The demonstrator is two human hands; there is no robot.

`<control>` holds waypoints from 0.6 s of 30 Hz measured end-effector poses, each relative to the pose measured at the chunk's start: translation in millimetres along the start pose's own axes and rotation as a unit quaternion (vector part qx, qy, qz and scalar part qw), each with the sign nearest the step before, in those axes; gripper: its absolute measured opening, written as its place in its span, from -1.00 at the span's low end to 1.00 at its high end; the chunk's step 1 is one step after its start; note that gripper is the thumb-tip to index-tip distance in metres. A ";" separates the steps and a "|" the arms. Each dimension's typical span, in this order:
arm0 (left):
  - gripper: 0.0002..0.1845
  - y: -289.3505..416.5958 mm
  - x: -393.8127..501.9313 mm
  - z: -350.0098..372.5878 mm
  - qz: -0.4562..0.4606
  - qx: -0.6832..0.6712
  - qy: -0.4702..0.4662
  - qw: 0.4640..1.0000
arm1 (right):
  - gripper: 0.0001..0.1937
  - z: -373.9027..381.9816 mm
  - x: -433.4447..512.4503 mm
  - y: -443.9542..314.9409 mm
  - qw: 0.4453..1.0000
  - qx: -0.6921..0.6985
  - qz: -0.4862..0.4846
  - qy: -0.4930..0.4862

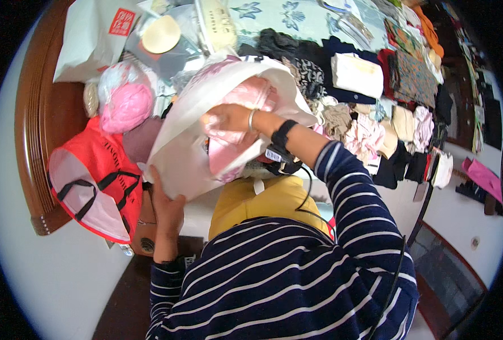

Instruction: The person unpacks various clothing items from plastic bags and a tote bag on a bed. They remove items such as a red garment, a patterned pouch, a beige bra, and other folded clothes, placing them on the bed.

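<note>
A large white bag [179, 144] with purple printed flowers lies tilted in front of me, its wide mouth turned towards me. My left hand [166, 208] grips the bag's near left edge, thumb along the outside. Through the mouth reaches my right hand [228, 121], a bracelet and a black band on its wrist. It rests against folded pink cloth [251, 93] inside the bag; its fingertips are blurred, so whether they grasp the cloth cannot be told. More pink fabric [226, 157] shows below that hand.
Left of the bag are a red bag [111, 148] with black handles, a pink bundle in clear plastic [128, 106] and a white paper bag [94, 42]. Rightwards lie folded white cloth [357, 76], patterned cloth [415, 78] and crumpled garments [364, 136]. A wooden bed end [39, 127] borders the left.
</note>
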State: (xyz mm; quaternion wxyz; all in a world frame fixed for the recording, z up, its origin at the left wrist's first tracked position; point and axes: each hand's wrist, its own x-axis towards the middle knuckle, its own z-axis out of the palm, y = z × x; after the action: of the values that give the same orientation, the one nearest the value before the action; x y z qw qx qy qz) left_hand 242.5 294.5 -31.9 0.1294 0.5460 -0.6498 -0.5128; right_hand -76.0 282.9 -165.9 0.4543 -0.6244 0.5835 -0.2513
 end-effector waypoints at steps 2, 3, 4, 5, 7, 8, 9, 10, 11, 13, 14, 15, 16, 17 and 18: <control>0.04 -12.1 17.2 -23.2 -0.017 -0.040 0.037 0.998 | -0.49 -12.1 -42.4 -36.0 0.986 0.072 -0.145 0.032; 0.03 -18.3 27.0 -29.4 -0.044 -0.056 0.072 0.995 | -0.50 -18.1 -66.9 -50.4 0.981 0.140 -0.124 0.047; 0.01 -23.2 30.8 -36.6 -0.067 -0.082 0.060 0.993 | -0.53 -23.8 -89.5 -60.8 0.983 0.164 -0.080 0.028; 0.00 -26.8 34.4 -44.0 -0.128 -0.092 0.066 0.985 | -0.55 -29.3 -109.0 -65.6 0.972 0.206 -0.106 0.039; 0.00 -32.6 41.9 -54.3 -0.157 -0.058 0.035 0.985 | -0.60 -35.8 -142.5 -58.9 0.914 0.402 -0.051 0.010; 0.00 -35.4 45.3 -57.5 -0.156 -0.041 0.024 0.987 | -0.63 -36.8 -159.8 -49.5 0.861 0.506 -0.054 0.001; 0.00 -39.0 49.0 -59.5 -0.149 -0.016 0.011 0.989 | -0.71 -40.4 -177.1 -34.1 0.842 0.539 -0.023 0.020; 0.02 -43.0 50.5 -61.3 -0.149 -0.037 -0.007 0.988 | -0.73 -43.3 -190.4 -15.5 0.826 0.562 0.040 0.024; 0.00 -46.5 54.2 -64.0 -0.182 -0.016 -0.006 0.983 | -0.75 -41.7 -203.5 1.4 0.807 0.574 0.135 0.024; -0.04 -50.2 63.4 -70.6 -0.189 0.024 -0.039 0.981 | -0.81 -33.1 -238.6 32.5 0.762 0.639 0.100 0.038; -0.09 -50.2 70.5 -70.1 -0.131 0.142 -0.034 0.981 | -0.84 -23.8 -248.4 47.5 0.738 0.656 0.151 0.051; -0.15 -47.6 78.8 -66.7 -0.061 0.264 -0.033 0.962 | -0.86 -14.9 -255.2 63.3 0.733 0.657 0.167 0.063; -0.20 -40.8 84.6 -61.7 -0.031 0.389 -0.029 0.920 | -0.83 -5.8 -257.4 79.0 0.746 0.626 0.203 0.101; -0.25 -30.3 87.2 -53.7 0.056 0.432 0.016 0.900 | -0.79 3.2 -256.2 93.8 0.758 0.603 0.210 0.134; -0.30 -16.5 87.5 -41.7 0.099 0.481 0.065 0.869 | -0.74 13.1 -251.2 106.2 0.820 0.462 0.254 0.222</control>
State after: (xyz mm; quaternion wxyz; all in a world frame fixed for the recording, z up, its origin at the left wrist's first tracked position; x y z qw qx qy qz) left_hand 249.9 200.9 -61.1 -0.0573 0.5052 -0.8569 -0.0850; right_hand -166.5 536.9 -209.0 0.5950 -0.0985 0.6221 -0.4993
